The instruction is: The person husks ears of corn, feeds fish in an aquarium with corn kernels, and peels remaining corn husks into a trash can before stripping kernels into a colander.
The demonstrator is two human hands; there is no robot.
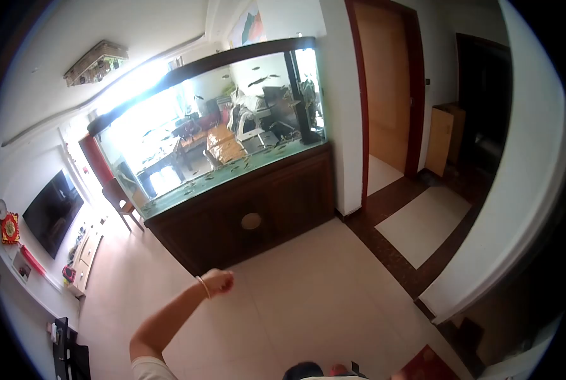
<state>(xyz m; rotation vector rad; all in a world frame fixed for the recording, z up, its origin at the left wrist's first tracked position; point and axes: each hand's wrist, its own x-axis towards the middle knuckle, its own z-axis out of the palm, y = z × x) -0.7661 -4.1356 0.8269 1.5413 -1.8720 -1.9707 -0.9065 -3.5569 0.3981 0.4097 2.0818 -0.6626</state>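
My left hand [217, 283] reaches forward over the pale floor, with a thin bracelet [203, 287] around its wrist. Its fingers are curled into a fist; a reddish patch shows at the fingertips, and I cannot make out whether anything is inside. In front of it stands a large fish tank [232, 120] on a dark wooden cabinet [276, 196], apart from the hand. A skin-toned sliver at the bottom edge may be my right hand [397, 375]; its fingers are hidden.
Small fish swim in the tank. A wooden chair [123, 206] stands left of it, and a TV [53, 212] hangs on the left wall above a low cabinet [88, 259]. To the right are a red-framed doorway [387, 88] and a white wall edge [485, 253]. A red mat [427, 366] lies bottom right.
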